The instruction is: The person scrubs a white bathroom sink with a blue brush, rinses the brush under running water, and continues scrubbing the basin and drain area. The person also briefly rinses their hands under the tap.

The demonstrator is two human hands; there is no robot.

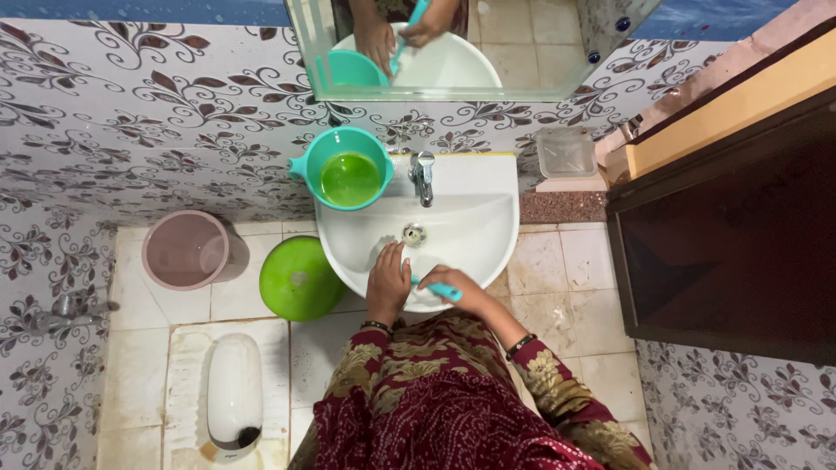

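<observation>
Two hands are at the white sink [470,235] in the middle of the frame. The left hand [388,283] lies flat inside, fingers a little apart. The right hand [461,292] has its fingers wrapped around a small teal brush [444,291] at the sink's lower rim.

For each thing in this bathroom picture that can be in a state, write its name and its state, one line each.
Washbasin: no standing water visible.
Tap: no water running that I can see.
Teal mug: upright on the basin's rim, holding green liquid.
Pink bucket: upright, looks empty.
Green tub: upside down on the floor.
Left hand: flat inside the basin.
Right hand: gripping a teal brush handle.
</observation>
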